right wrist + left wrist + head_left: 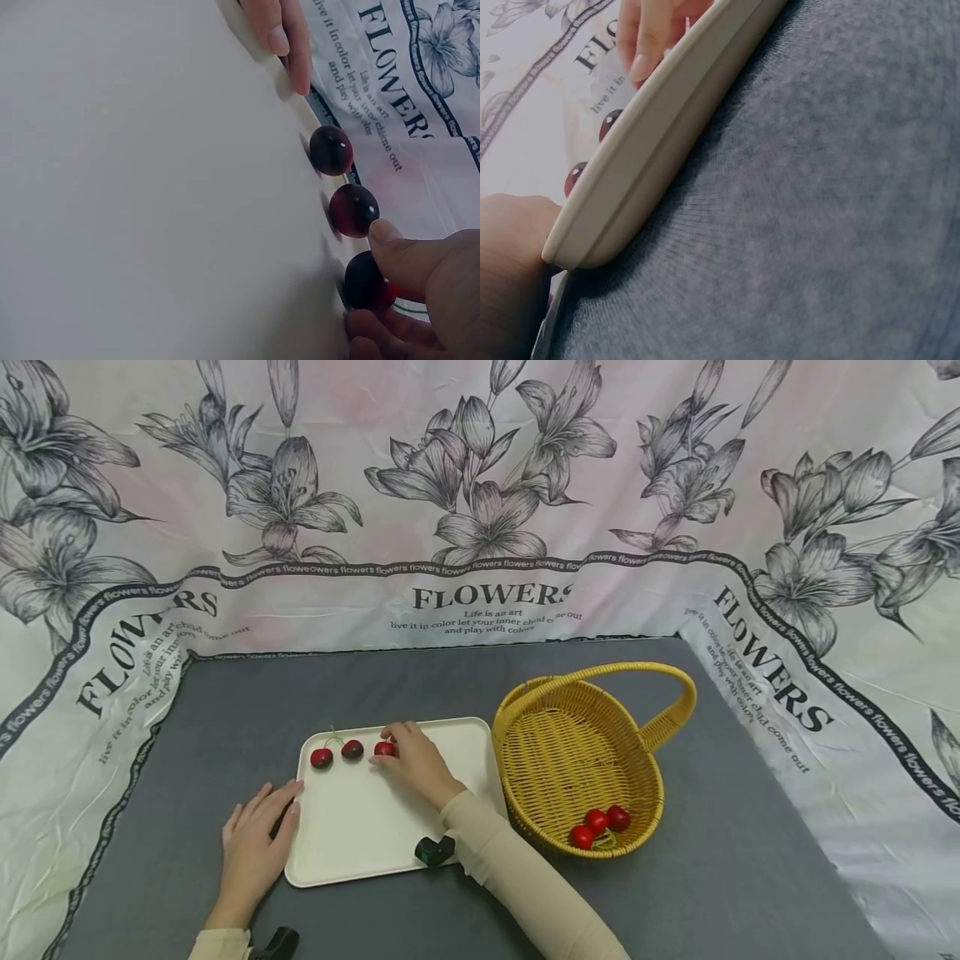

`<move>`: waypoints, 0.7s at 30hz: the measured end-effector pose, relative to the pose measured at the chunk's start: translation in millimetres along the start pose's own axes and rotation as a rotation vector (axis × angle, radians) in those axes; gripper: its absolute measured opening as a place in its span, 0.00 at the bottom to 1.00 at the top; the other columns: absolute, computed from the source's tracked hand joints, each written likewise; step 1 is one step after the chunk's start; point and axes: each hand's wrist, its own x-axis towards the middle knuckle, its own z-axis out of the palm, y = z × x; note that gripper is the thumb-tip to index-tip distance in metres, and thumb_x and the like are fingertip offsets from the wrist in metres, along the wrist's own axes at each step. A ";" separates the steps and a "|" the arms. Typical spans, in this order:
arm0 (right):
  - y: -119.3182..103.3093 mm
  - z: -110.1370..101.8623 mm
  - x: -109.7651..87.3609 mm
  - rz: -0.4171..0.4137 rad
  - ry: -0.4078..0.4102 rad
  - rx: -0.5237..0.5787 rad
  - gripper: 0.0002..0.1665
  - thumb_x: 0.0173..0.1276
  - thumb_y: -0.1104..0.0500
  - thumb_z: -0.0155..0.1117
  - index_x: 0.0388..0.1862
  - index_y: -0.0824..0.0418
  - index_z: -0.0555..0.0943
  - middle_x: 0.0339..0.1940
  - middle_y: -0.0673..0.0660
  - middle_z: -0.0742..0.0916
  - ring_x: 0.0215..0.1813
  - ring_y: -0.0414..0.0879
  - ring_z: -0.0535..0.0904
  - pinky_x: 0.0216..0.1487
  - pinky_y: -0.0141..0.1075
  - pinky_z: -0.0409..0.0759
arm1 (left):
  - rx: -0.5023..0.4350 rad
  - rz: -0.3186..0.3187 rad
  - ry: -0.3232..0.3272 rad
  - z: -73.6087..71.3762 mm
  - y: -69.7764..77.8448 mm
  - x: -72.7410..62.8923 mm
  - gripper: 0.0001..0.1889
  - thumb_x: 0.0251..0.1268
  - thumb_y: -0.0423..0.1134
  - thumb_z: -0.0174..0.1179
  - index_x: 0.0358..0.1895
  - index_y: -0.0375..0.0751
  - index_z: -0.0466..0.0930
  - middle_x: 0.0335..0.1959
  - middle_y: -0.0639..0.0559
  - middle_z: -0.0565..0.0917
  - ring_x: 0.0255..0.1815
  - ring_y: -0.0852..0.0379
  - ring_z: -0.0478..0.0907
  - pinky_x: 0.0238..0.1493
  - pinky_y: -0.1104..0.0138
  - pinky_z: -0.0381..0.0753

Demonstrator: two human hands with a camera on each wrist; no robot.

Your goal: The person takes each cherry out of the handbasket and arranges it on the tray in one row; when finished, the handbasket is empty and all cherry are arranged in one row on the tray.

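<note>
On a white rectangular tray, two dark red cherries sit side by side near its far left corner. Just right of them, my right hand pinches a third cherry between thumb and fingers. The right wrist view shows that held cherry in line with the other two along the rim, a green stem behind it. My left hand rests with extended fingers against the tray's left edge. In the left wrist view, the tray's side wall hides most of what lies on it.
A yellow wicker basket with a tall handle stands at the tray's right side. Several bright red cherries with green stems lie in its near part. Grey cloth covers the table, and a flower-printed curtain closes off the back and sides.
</note>
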 end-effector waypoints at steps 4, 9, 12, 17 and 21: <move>-0.9 -6.4 -5.0 -0.011 -0.020 -0.007 0.24 0.64 0.47 0.67 0.56 0.54 0.76 0.40 0.51 0.77 0.33 0.38 0.72 0.36 0.30 0.71 | -0.002 -0.001 -0.002 -0.1 0.6 -0.4 0.18 0.74 0.44 0.49 0.63 0.49 0.75 0.63 0.42 0.76 0.69 0.38 0.63 0.69 0.37 0.40; -4.2 -25.1 -25.6 -0.009 -0.030 0.015 0.26 0.64 0.48 0.67 0.59 0.51 0.75 0.52 0.54 0.77 0.33 0.37 0.75 0.36 0.29 0.74 | -0.002 0.001 -0.006 1.4 0.3 -0.2 0.18 0.74 0.45 0.49 0.62 0.49 0.75 0.62 0.43 0.77 0.68 0.38 0.63 0.69 0.37 0.40; -9.9 -46.1 -50.2 -0.023 -0.083 0.017 0.27 0.65 0.47 0.65 0.62 0.51 0.73 0.54 0.56 0.77 0.31 0.36 0.74 0.33 0.28 0.74 | 0.003 -0.003 -0.008 2.4 0.1 0.0 0.18 0.74 0.45 0.49 0.62 0.48 0.75 0.62 0.43 0.77 0.68 0.38 0.63 0.69 0.37 0.40; -22.9 -102.6 -108.5 -0.153 -0.267 -0.087 0.26 0.69 0.41 0.58 0.61 0.51 0.74 0.50 0.51 0.79 0.32 0.33 0.75 0.34 0.25 0.74 | 0.012 -0.015 -0.010 1.0 1.1 -0.2 0.18 0.74 0.45 0.49 0.62 0.48 0.75 0.63 0.43 0.77 0.68 0.38 0.63 0.69 0.37 0.40; -21.9 -152.2 -150.8 -0.209 -0.337 -0.162 0.21 0.69 0.40 0.57 0.53 0.49 0.78 0.39 0.43 0.82 0.33 0.33 0.76 0.34 0.25 0.75 | 0.008 -0.012 -0.011 -0.3 1.3 -0.2 0.18 0.74 0.45 0.49 0.63 0.49 0.75 0.63 0.43 0.76 0.69 0.37 0.63 0.68 0.36 0.39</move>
